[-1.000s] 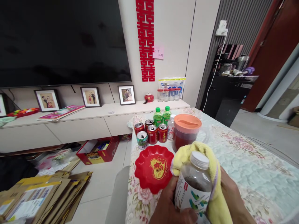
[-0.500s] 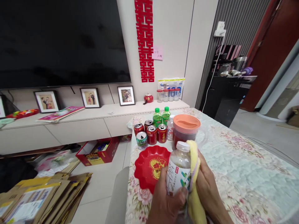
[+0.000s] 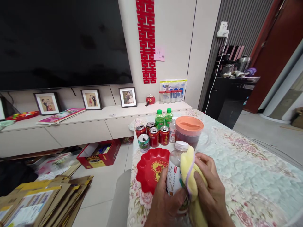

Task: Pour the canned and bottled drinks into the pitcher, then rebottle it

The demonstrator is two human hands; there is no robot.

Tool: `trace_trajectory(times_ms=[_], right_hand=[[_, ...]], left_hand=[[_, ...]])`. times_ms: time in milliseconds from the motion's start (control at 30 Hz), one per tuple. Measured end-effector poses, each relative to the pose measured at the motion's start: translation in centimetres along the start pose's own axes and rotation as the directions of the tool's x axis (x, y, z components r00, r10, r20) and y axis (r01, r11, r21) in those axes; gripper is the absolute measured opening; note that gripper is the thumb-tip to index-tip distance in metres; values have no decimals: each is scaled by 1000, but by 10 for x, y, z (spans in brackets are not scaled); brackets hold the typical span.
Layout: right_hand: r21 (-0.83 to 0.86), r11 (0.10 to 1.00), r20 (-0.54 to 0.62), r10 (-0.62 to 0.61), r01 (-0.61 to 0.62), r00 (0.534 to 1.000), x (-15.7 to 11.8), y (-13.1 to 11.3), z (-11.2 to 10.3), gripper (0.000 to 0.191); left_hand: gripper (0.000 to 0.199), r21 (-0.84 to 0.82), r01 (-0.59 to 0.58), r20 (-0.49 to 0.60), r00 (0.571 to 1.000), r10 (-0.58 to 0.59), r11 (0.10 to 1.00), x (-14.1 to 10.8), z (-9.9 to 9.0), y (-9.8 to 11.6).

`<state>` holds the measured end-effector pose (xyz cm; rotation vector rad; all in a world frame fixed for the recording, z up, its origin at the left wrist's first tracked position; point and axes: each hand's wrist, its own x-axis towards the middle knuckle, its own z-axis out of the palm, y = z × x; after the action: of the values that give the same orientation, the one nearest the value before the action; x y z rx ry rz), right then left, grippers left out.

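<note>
A clear plastic bottle [image 3: 174, 176] with a white cap and a printed white label stands nearly upright in my left hand [image 3: 163, 201], whose fingers and thumb wrap its lower part. My right hand [image 3: 209, 186] grips a yellow cloth [image 3: 189, 170] with a purple edge and presses it against the bottle's right side, just below the cap. The cloth's lower end hangs down under my right hand. Behind the bottle lies a red scalloped plate [image 3: 148, 167] with a gold pattern. A pitcher [image 3: 189, 129] with an orange lid stands just beyond the bottle.
Several drink cans [image 3: 154, 137] stand behind the plate, beside two green-capped bottles [image 3: 159, 119] and a small clear bottle [image 3: 172, 130]. A flowered cloth [image 3: 248, 164] covers the table. On the floor at left are a red box [image 3: 99, 154] and flattened cardboard [image 3: 47, 198].
My right hand has brought the yellow cloth round toward the front of the bottle, covering part of its label. My left hand still holds the bottle, now slightly further left.
</note>
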<state>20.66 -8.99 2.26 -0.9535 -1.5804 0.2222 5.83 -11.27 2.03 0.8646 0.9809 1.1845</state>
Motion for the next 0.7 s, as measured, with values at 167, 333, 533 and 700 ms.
trace_trajectory(times_ms=[167,333,533,700], right_hand=[[317,906,69,274,-281,959,12,5,-15,26],[513,659,216,521,-550,826,17,4,-18,33],[561,506,339,582,-655,739,20,2,-20,33],[513,384,466,627,-768,624,18,4,-13,29]], left_hand=[[84,-145,2,195,980,27,989,1,-5,-11],[80,-279,19,313,947,72,960,0,-2,-9],[89,-193,26,311,950,36,981,0,-10,-9],[70,-11,25,331,943,-20,1000,-4,-12,4]])
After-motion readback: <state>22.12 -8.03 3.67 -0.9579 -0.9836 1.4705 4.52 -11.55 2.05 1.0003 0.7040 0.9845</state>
